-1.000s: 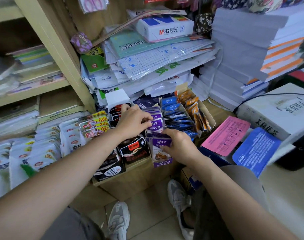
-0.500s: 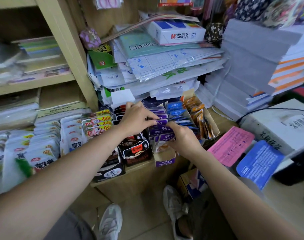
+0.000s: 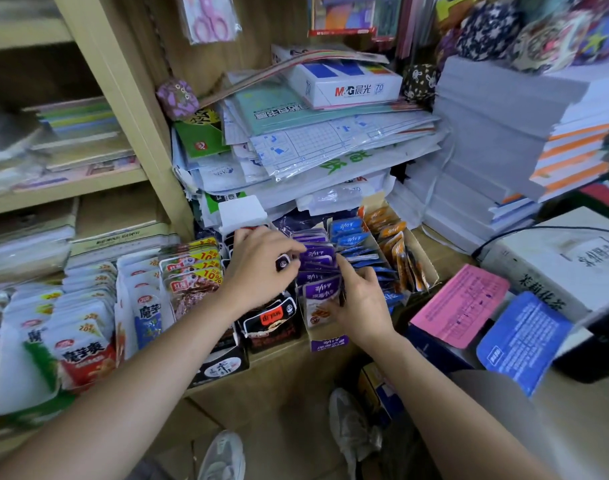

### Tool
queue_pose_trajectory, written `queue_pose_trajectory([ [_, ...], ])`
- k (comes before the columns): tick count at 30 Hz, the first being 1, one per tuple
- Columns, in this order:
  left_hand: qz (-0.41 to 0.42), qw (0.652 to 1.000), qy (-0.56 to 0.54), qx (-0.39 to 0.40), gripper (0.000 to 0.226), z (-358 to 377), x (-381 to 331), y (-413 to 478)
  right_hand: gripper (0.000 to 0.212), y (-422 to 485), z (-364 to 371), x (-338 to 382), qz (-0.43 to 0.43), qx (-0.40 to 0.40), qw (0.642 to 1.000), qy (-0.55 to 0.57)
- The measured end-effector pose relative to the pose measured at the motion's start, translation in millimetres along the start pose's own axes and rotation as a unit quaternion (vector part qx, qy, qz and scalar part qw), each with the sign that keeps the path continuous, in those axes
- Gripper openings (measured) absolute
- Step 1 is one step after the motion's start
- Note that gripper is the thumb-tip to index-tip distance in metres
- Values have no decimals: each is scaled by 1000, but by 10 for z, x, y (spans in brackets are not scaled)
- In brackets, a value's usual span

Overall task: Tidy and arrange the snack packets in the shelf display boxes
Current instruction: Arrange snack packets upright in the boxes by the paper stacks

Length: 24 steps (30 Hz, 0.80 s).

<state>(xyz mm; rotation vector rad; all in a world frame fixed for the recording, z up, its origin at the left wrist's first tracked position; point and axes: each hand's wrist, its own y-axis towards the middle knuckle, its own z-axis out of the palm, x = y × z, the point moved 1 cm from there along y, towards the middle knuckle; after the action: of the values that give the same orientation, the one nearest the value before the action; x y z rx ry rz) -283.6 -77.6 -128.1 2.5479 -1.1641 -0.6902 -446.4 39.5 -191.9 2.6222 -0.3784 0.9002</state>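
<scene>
While both hands work the same row, the trouble lies in how tightly that row is being squeezed. Seen from the head camera, the left hand (image 3: 261,268) is curled over the back of the purple packets (image 3: 318,268), fingers bent down on their tops, and the right hand (image 3: 360,299) grips the front of the same bunch, thumb on the face of the foremost packet and fingers wrapped round its right side. These packets stand in the purple box (image 3: 329,342), between the black packets (image 3: 271,315) on its left and the blue packets (image 3: 351,237) on its right. They lean and fan unevenly, so if the hands press them together too hard, I judge that the middle ones may bow up and spring out, landing among the blue or black ones and mixing the sorts. The box's front lip looks to sit right at the edge of the shelf (image 3: 282,368); a forward pull from the right hand could tip it off toward the floor (image 3: 285,459). The left wrist hangs just over the black packets; a careless drag may knock those askew. What the small dark thing between left thumb and forefinger is, I cannot tell. Loose papers (image 3: 330,157) overhang the boxes behind and could slide if bumped.
</scene>
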Motion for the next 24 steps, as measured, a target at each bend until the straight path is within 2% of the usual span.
queue_pose_trajectory([
  [3,32,997,61,24,39,77,-67,-257,96,-25,51,1,-13,41,999,-28],
  [5,12,996,86,28,44,138,-67,-325,96,-22,50,1,-24,47,998,-45],
  [9,-35,997,73,-12,26,177,-60,-329,92,-37,8,-13,-28,16,999,-19],
  [12,-49,995,77,-38,16,211,-48,-332,87,-41,-39,-34,2,0,1000,19],
  [15,-53,995,70,-51,29,236,3,-366,83,-42,-16,-34,-10,30,999,-35],
  [17,-26,997,58,-45,39,224,-17,-340,87,-11,8,-50,-23,33,998,-54],
  [22,40,992,107,45,61,253,-124,-288,97,10,6,-54,-33,49,996,-68],
  [24,39,990,123,50,67,316,-95,-297,101,27,2,-59,-4,38,998,-42],
])
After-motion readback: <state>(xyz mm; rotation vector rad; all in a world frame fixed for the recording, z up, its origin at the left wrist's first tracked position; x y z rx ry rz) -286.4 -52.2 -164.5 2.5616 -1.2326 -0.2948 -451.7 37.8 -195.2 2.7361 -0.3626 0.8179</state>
